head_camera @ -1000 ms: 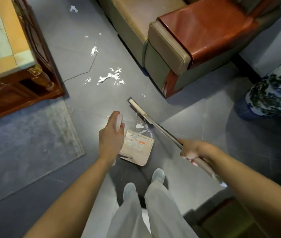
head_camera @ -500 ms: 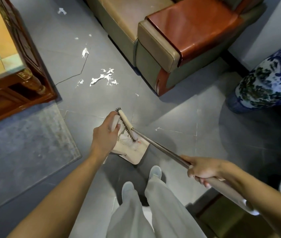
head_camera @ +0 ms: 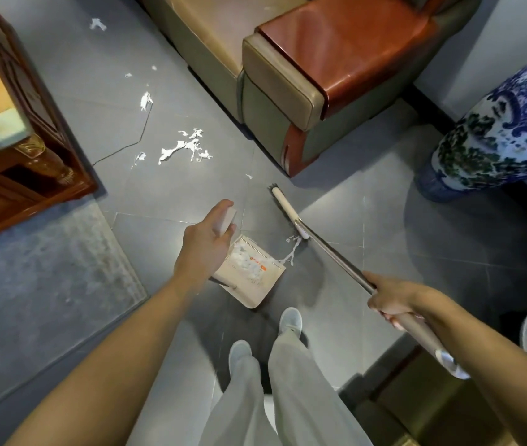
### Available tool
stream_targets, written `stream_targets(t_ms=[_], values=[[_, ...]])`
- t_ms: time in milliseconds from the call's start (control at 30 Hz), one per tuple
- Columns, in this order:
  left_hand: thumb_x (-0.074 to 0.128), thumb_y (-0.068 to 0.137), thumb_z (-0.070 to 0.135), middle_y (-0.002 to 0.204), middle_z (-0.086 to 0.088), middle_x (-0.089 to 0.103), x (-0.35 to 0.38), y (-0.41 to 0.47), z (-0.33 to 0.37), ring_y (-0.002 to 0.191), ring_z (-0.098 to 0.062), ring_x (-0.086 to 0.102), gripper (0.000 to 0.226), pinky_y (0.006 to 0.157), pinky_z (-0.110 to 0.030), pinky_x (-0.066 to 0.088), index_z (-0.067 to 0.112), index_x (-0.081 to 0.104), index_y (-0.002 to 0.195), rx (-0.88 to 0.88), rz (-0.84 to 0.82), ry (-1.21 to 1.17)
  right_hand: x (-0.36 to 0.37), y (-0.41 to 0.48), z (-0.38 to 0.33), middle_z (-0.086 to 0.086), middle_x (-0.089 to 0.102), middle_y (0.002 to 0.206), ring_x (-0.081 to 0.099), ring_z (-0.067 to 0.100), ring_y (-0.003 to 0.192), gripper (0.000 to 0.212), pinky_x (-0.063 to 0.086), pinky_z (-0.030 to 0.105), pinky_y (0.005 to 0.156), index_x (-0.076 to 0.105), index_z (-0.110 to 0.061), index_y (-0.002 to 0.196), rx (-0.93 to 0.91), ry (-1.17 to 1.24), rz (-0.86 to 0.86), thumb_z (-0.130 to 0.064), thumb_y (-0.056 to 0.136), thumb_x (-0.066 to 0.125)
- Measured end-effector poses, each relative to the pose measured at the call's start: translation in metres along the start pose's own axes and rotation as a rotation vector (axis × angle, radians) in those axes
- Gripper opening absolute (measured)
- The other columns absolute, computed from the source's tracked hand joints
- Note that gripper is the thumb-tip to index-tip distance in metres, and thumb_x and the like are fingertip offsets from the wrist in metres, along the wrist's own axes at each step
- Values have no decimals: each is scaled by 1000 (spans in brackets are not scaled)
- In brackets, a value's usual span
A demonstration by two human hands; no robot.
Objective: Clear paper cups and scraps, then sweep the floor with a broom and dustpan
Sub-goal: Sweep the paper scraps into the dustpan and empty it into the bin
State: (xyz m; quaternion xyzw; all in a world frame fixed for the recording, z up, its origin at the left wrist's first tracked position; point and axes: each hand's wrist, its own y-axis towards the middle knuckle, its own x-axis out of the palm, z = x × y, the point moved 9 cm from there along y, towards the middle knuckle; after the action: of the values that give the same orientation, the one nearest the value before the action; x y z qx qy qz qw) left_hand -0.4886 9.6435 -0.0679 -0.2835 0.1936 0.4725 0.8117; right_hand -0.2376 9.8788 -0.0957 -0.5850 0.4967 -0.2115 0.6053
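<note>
Broom head (head_camera: 287, 214) has pulled back off the dustpan (head_camera: 262, 284), leaving a thin scrap trail (head_camera: 291, 252) at its lip and white bits inside. Left hand (head_camera: 205, 249) fingers grasp the dustpan handle, and right hand (head_camera: 390, 297) fingers grasp the broom pole. The bigger scrap pile (head_camera: 185, 146) lies unswept on the floor (head_camera: 352, 220), so more strokes look needed.

Shiny metal broom handle (head_camera: 336, 254); matt, probably plastic dustpan (head_camera: 257, 284); glossy leather sofa (head_camera: 345, 49).

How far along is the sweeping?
Done: some white scraps lie in the dustpan, whose handle the left hand holds. In hand: the right hand holds the broom, its head beside a scrap strand at the dustpan's lip. Left: the scrap cluster and scattered bits beyond it.
</note>
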Motion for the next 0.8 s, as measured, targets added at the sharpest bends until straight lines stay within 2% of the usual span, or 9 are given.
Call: stream_targets(t_ms=[100,200,300,400,500,667,800], values=[[57,93,33,97,-16,66,4,6,5,89,-31,62,33,85,-45,53,60,45,108,0,9,-23,9,22,-11,12,58,71,55,20,51,58,49,31,50,30,-20,144,-7,-11,-24,0,91,45],[58,92,33,102,-18,67,10,13,16,93,-33,62,34,87,-45,52,59,44,109,30,17,-27,32,31,-33,7,55,62,52,14,42,58,46,26,42,33,-16,142,-63,-9,-125,1,88,45],[54,88,39,100,-15,68,15,23,23,91,-32,63,33,85,-44,53,60,42,111,61,24,11,41,30,-45,7,55,64,49,11,38,63,46,23,41,30,-22,144,-94,72,-236,1,88,48],[55,90,36,102,-8,69,11,31,18,91,-27,64,35,85,-40,52,64,42,107,35,85,17,24,24,-46,6,51,55,46,11,38,66,44,22,40,27,-26,147,-110,145,-297,1,90,46],[57,92,34,90,-2,67,-1,35,12,83,-22,64,35,76,-30,48,63,43,106,10,194,19,-5,18,-48,5,49,53,44,13,40,68,42,22,39,27,-31,147,-134,118,-275,1,89,45],[52,94,42,86,-6,63,-26,50,15,72,-20,60,29,70,-28,45,60,41,115,-56,262,14,-57,24,-75,6,43,55,38,11,33,66,37,20,34,36,-36,137,-205,107,-181,7,86,38],[53,95,40,90,-11,64,-51,70,21,66,-22,60,29,70,-36,56,61,44,112,-107,323,-70,-97,43,-107,11,43,58,39,15,35,58,37,23,37,42,-27,133,-239,4,-109,7,86,39]])
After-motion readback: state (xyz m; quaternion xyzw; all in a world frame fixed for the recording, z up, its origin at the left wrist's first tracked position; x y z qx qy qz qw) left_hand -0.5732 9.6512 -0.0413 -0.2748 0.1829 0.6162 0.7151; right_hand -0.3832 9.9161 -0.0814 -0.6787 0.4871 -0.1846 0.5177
